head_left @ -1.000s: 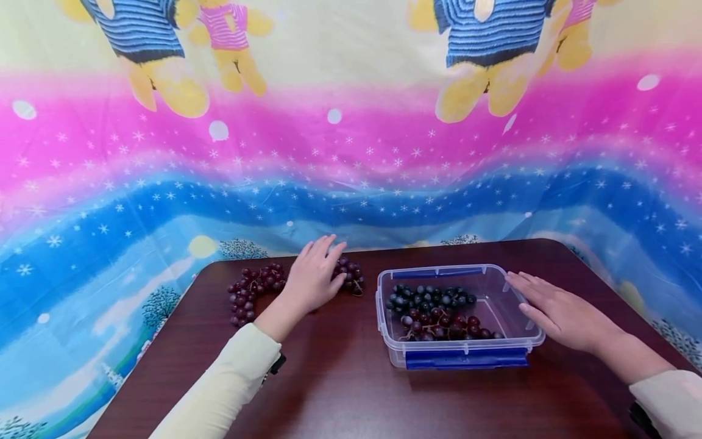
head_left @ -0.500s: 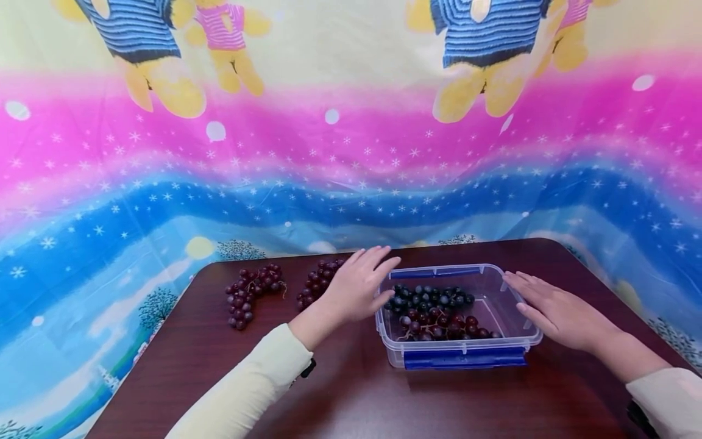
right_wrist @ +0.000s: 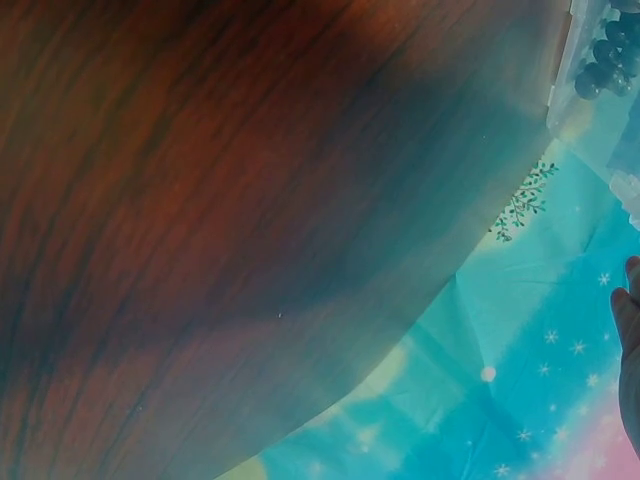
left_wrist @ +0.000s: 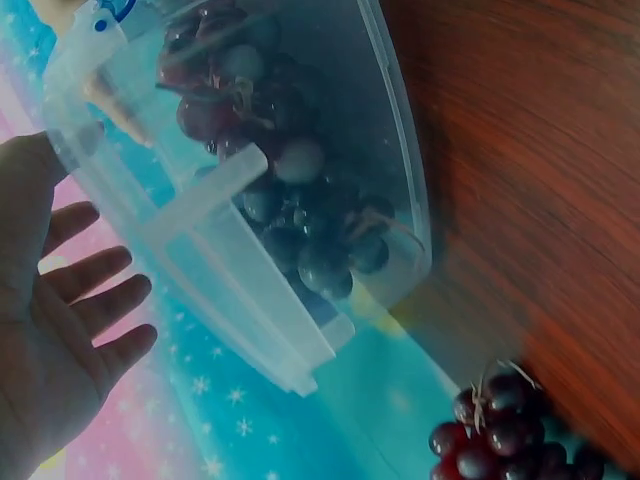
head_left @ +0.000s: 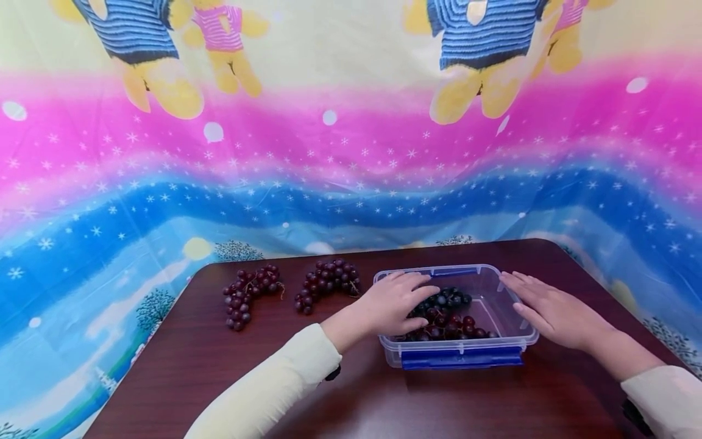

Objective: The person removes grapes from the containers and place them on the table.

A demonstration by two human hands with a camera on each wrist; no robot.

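Note:
A clear plastic container (head_left: 460,345) with blue clip flaps stands on the table, without a lid on it. Inside lie a bunch of dark blue-black grapes (head_left: 454,299) and a bunch of red grapes (head_left: 455,327). My left hand (head_left: 392,303) is over the container's left rim, fingers extended and partly covering the grapes. In the left wrist view that hand (left_wrist: 75,300) shows spread fingers beside the container wall, holding nothing. At the container's right rim my right hand (head_left: 559,311) lies with straight fingers; only its edge (right_wrist: 628,340) shows in the right wrist view.
Two more bunches of red grapes, one on the far left (head_left: 249,292) and one nearer the container (head_left: 328,281), lie on the dark wooden table (head_left: 263,360). A printed cloth (head_left: 329,152) hangs behind the table's back edge.
My left hand has moved right, from above the loose red grapes to over the container's left side, uncovering both bunches on the table. The right hand stays at the right rim.

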